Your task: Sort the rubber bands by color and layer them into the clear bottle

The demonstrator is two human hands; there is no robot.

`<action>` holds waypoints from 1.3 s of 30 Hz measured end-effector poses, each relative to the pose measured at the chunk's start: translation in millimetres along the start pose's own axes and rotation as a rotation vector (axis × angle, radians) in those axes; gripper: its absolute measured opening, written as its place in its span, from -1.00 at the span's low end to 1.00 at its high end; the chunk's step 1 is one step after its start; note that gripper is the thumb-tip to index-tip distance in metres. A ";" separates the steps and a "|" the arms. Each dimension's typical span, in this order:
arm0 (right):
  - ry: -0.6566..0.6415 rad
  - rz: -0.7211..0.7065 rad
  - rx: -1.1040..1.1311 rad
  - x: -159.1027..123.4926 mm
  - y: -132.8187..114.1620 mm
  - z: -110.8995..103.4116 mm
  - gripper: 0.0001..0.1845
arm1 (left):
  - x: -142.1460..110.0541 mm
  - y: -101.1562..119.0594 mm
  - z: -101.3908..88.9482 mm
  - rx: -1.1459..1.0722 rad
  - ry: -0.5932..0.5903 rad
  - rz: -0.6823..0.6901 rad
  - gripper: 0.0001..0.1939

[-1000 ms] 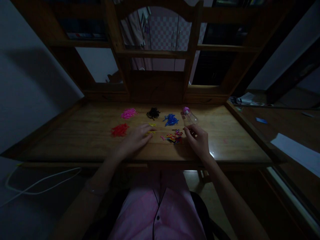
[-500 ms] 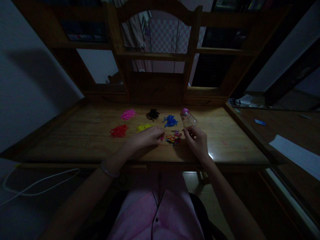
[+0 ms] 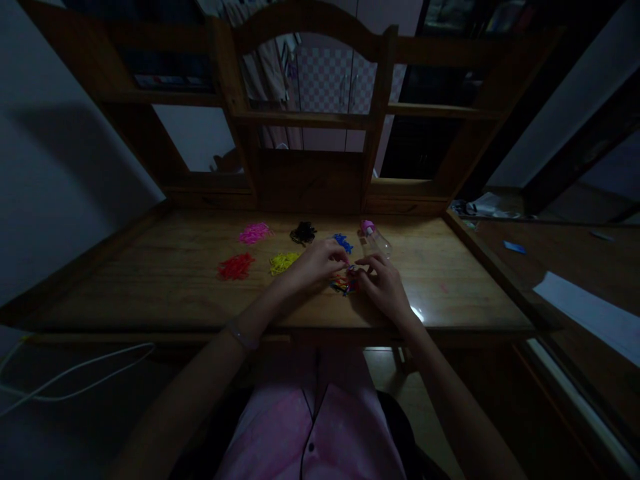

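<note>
On a wooden desk lie small sorted heaps of thin rubber bands: pink, black, blue, red and yellow. A mixed heap sits between my hands. My left hand has its fingertips curled together at the mixed heap's upper edge. My right hand rests at the heap's right side with its fingers bent onto it. The dim light hides whether either hand holds a band. A clear bottle with a pink cap lies just behind my right hand.
A wooden hutch with shelves rises at the desk's back edge. White papers and a small blue item lie on the surface to the right. A white cable hangs at the lower left.
My left hand has moved right from the yellow heap to the mixed heap. My right hand has shifted left onto the mixed heap's right side.
</note>
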State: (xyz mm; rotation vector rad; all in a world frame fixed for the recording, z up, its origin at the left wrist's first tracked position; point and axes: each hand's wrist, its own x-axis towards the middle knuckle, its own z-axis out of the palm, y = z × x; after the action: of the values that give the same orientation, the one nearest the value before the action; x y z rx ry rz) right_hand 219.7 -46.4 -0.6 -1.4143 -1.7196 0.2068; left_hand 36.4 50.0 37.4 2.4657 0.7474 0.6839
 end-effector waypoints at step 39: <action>-0.121 -0.097 0.091 1.5 -2.1 2.1 -0.88 | -11.8 26.0 -9.3 0.018 -0.106 -0.055 -0.84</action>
State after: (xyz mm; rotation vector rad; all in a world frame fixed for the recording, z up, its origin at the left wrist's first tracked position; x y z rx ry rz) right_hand 216.8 -45.1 0.2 -1.2711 -1.8492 0.3193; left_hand 32.1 26.2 55.3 2.4666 0.7809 0.5236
